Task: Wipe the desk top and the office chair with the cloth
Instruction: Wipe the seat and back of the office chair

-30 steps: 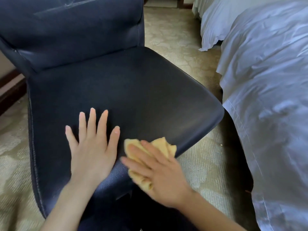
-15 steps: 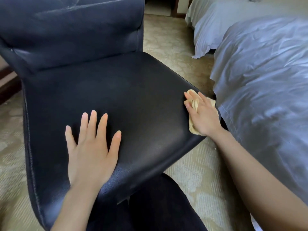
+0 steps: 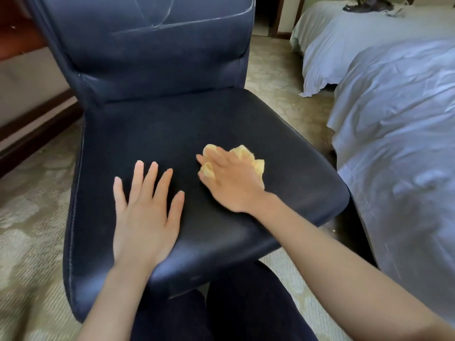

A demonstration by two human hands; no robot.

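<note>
Right grip [image 3: 234, 185] pressing cloth [image 3: 246, 152], on chair seat [image 3: 172, 134]

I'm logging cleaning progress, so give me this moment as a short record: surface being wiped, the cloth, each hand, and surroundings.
surface: seat of the dark chair
tool: yellow cloth, bunched up, on the seat a little right of its middle
right: right hand lies on top of the cloth and presses it onto the seat
left: left hand flat on the seat, fingers spread, holding nothing
around: bed with white bedding to the right; patterned carpet underneath
</note>
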